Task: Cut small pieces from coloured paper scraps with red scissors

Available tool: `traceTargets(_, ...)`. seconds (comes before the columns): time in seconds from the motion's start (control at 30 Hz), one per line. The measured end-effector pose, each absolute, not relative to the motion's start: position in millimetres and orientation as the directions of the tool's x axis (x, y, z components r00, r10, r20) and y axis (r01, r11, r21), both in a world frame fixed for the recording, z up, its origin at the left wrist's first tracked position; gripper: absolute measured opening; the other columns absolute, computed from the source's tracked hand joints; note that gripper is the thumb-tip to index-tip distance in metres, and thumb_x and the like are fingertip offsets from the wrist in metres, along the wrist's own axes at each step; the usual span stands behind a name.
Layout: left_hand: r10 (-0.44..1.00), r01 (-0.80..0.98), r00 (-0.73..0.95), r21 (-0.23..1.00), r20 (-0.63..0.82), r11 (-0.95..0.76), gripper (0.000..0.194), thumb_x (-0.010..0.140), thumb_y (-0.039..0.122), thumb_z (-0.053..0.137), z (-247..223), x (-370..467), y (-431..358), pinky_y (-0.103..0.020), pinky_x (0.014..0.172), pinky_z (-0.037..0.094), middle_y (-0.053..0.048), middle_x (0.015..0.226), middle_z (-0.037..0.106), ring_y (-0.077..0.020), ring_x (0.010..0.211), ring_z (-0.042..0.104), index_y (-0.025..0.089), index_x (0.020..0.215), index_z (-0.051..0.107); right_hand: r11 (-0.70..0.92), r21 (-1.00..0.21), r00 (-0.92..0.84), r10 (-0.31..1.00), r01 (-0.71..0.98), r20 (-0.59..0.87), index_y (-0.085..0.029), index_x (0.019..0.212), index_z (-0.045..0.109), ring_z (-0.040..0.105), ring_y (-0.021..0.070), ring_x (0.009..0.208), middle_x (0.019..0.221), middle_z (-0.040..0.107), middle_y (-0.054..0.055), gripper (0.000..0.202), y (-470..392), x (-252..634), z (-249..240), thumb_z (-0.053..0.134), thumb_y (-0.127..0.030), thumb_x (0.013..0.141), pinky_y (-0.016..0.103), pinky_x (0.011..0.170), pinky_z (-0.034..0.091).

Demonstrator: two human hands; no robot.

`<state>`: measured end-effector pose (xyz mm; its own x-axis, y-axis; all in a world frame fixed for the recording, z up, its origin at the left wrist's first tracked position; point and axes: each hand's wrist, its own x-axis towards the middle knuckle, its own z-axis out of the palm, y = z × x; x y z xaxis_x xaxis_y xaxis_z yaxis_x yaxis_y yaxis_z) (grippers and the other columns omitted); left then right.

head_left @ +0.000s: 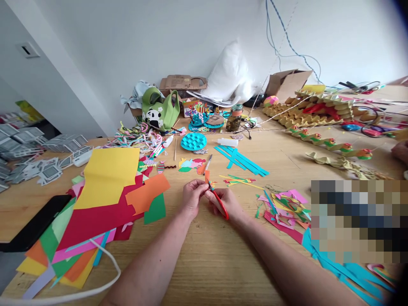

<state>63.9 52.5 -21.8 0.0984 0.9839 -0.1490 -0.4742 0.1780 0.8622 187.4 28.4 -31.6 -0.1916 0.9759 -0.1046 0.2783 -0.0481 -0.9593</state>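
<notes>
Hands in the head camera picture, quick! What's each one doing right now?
Left hand: closed, pinching a small orange paper piece.
Right hand: closed, holding the red scissors.

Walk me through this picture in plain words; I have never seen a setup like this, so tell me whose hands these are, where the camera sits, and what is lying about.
There is no robot here: a person works with bare hands. The single picture comes from a camera on their head, looking forward and down.

The right hand holds red-handled scissors. The left hand is close beside it, its fingers at a small orange piece of paper.

On the wooden table, colored sheets are piled at the left, and paper scraps lie at the right. Blue strips and a round blue piece lie further back, near a green panda bag. A patch at the right is pixelated, so I cannot tell what it hides.
</notes>
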Motion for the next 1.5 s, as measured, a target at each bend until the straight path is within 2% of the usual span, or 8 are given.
traceTargets(0.6, 0.987, -0.477, 0.065, 0.864, -0.149, 0.162, 0.012, 0.054, 0.020, 0.072, -23.2, 63.0, 53.7, -0.024, 0.059, 0.043, 0.000, 0.057, 0.062, -0.0108, 0.056, 0.055, 0.014, 0.059, 0.063, -0.064, -0.959, -0.190, 0.975, 0.276, -0.120, -0.018, 0.054, 0.046, 0.037, 0.0082, 0.032, 0.036, 0.049, -0.001, 0.055, 28.6, 187.8, -32.0, 0.058, -0.068, 0.074, 0.020, 0.035, 0.024)
traceTargets(0.77, 0.991, -0.482, 0.050, 0.866, -0.127, 0.136, 0.011, 0.053, 0.019, 0.072, -23.9, 63.0, 54.8, -0.024, 0.060, 0.043, -0.001, 0.069, 0.065, -0.0102, 0.059, 0.054, 0.014, 0.059, 0.063, -0.070, -0.958, -0.194, 0.973, 0.277, -0.127, -0.019, 0.053, 0.045, 0.037, 0.0082, 0.031, 0.035, 0.049, -0.002, 0.056, 28.3, 188.3, -31.1, 0.058, -0.069, 0.074, 0.020, 0.035, 0.024)
traceTargets(1.5, 0.987, -0.471, 0.096, 0.868, -0.131, 0.161, 0.011, 0.053, 0.018, 0.072, -24.4, 62.0, 55.7, -0.023, 0.059, 0.040, -0.001, 0.071, 0.064, -0.0102, 0.061, 0.054, 0.013, 0.057, 0.063, -0.031, -0.955, -0.204, 0.974, 0.295, -0.094, -0.019, 0.051, 0.045, 0.038, 0.0084, 0.033, 0.036, 0.049, -0.001, 0.056, 28.8, 190.4, -29.7, 0.057, -0.068, 0.076, 0.020, 0.036, 0.025)
